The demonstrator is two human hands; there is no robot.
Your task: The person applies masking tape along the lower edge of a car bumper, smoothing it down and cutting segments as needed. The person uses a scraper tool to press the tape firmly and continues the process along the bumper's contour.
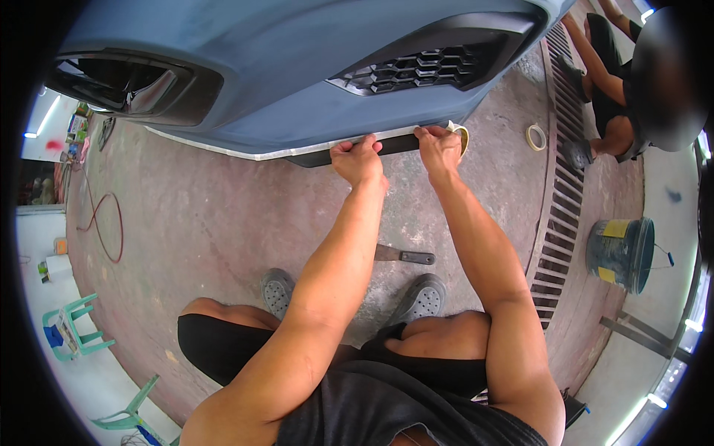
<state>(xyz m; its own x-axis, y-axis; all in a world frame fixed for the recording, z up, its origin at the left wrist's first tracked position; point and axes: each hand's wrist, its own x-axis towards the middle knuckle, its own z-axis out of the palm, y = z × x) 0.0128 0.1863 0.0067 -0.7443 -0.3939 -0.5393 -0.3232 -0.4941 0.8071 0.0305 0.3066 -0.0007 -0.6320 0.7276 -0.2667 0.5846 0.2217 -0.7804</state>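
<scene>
Both the left hand (359, 160) and the right hand (443, 154) are at the lower edge of a blue-grey bumper (297, 97), which fills twelve o'clock. The left fingers are drawn narrow on a pale strip of tape (256, 156) along that edge; whether they pinch or only press, I cannot tell. The right fingers are bunched, holding a roll of tape (465, 141) that shows on the hand's three o'clock side. Outward at three o'clock, a second roll (529, 140) lies on the floor. A scraper (416, 257) lies at six. Beside a floor grate (558, 223), a co-worker (632, 111) is near half past two; a dark bucket (639, 256) is at four, a green chair (80, 331) at eight.
</scene>
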